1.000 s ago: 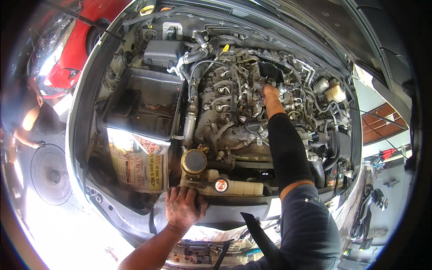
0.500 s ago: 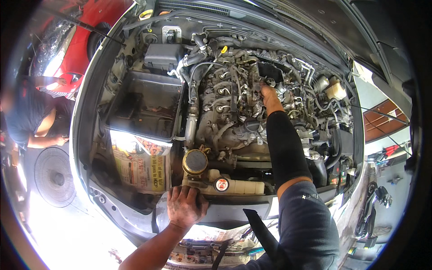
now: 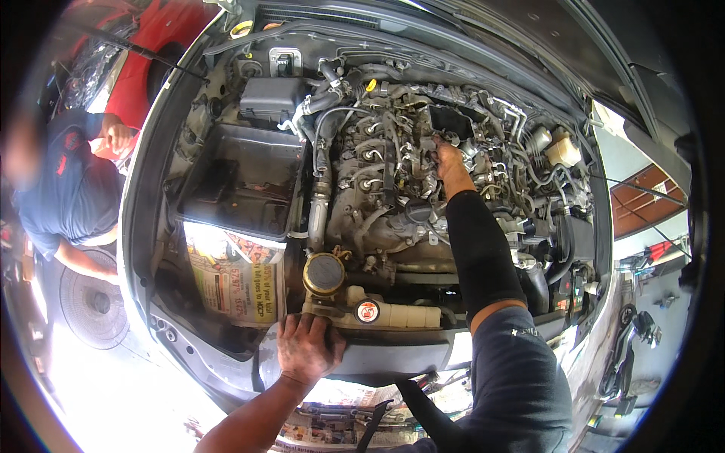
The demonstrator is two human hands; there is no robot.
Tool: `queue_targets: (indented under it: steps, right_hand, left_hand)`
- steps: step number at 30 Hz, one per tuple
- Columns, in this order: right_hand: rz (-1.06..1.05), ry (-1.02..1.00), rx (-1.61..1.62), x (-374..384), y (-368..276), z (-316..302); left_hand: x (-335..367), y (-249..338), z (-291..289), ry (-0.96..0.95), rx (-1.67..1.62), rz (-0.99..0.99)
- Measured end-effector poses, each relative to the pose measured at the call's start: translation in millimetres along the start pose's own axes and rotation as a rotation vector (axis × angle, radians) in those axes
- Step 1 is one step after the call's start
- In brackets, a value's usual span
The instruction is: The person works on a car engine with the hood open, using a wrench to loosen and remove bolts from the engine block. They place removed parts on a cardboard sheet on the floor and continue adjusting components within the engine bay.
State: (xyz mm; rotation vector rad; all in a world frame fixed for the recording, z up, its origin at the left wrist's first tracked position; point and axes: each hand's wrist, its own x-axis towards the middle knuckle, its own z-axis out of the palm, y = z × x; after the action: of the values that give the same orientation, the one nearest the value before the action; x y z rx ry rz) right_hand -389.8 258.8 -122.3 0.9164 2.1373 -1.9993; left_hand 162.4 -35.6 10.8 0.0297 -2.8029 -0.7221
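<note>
Two hands are at work in an engine bay. The left hand (image 3: 308,349) lies flat, fingers spread, on the front panel (image 3: 393,355), gripping nothing and bracing the body. The right hand (image 3: 451,167), on a black-sleeved arm, reaches deep over the engine (image 3: 377,196); its fingertips touch a dark box-shaped part (image 3: 447,121) at the back, but whether they pinch anything cannot be told. Judged from this, the reach goes best with weight kept on the braced hand and the sleeve clear of hoses. Just beyond the left hand stand a brass-coloured cap (image 3: 325,273) and a pale tank (image 3: 400,313). Further to its left a newspaper (image 3: 234,283) covers the battery area. Another person (image 3: 68,189) stands well apart.
</note>
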Motion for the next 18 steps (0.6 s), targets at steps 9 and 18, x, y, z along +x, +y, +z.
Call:
queue_targets:
  steps: [9,18]
  right_hand:
    - [-0.457,0.055,-1.348,-36,-106,-7]
    - [-0.455,0.059,-1.747,-59,-129,27]
  left_hand:
    - [-4,-4,4,-0.03,-0.027,-0.019]
    - [1,-4,4,-0.019,-0.037,-0.024]
